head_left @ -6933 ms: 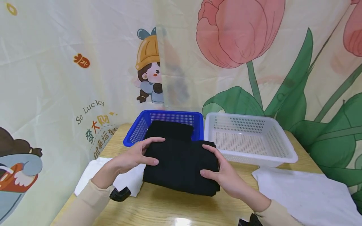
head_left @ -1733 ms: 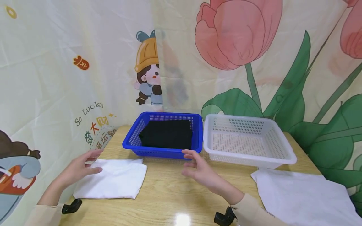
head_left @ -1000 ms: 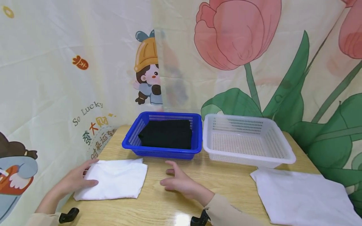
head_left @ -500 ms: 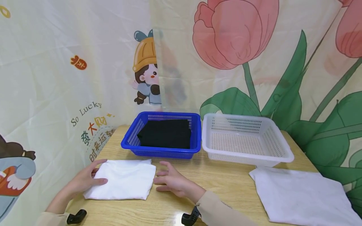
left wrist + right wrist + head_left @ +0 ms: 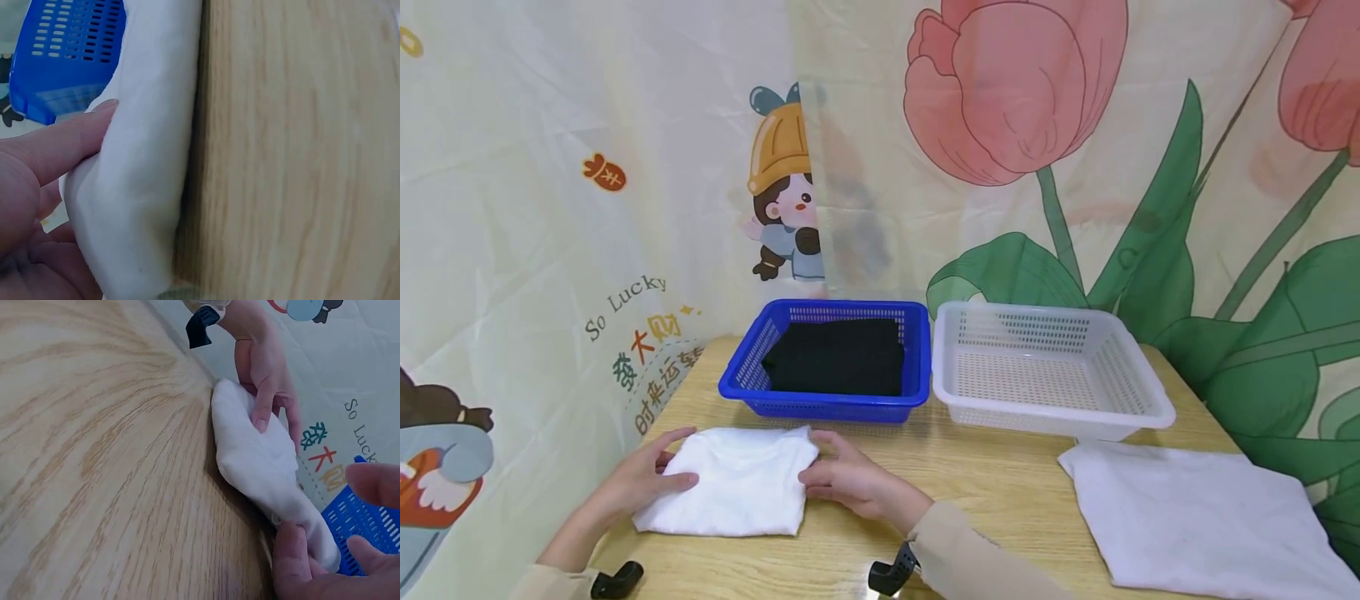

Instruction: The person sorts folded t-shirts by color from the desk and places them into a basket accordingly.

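A folded white garment [image 5: 737,483] lies on the near left of the table, its edges slightly raised where I hold it. My left hand [image 5: 643,477] grips its left edge, thumb on top and the other fingers behind and beneath. At the opposite edge, my right hand [image 5: 857,482] pinches the cloth near the corner; in the right wrist view a fingertip dents the white garment [image 5: 259,453]. Behind it stands a blue basket [image 5: 827,407] with folded black cloth [image 5: 838,357] inside. The left wrist view shows the white garment [image 5: 147,125] bulging beside my thumb.
A white basket [image 5: 1052,417] with nothing in it stands right of the blue one. Another white cloth [image 5: 1195,517] lies flat at the table's right. Bare wooden table [image 5: 985,492] shows between the two white cloths. A printed curtain [image 5: 865,167] hangs behind.
The black cloth went from both hands into the blue basket. My left hand took the white garment and it slid right; my right hand came left to its right edge.
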A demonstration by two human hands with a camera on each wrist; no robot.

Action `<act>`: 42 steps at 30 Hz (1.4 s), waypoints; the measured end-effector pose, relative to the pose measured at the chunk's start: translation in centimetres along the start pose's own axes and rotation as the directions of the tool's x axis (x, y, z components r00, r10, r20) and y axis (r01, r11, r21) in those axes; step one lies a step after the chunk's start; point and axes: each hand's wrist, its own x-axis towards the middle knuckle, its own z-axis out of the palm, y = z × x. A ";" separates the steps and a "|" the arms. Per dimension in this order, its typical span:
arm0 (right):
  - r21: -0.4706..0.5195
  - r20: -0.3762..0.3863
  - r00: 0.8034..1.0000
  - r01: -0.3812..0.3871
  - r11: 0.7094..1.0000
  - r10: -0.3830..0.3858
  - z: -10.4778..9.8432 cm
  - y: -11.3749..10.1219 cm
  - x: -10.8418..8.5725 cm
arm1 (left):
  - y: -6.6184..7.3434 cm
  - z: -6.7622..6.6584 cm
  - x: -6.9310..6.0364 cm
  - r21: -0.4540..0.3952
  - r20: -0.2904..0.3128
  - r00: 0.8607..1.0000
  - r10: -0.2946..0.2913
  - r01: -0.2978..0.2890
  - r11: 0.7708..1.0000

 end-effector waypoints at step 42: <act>-0.533 0.003 0.989 0.128 0.836 -0.149 -6.6 -1.5 -3.3 | 7.0 6.3 0.6 -0.282 0.184 0.971 0.153 -0.097 0.955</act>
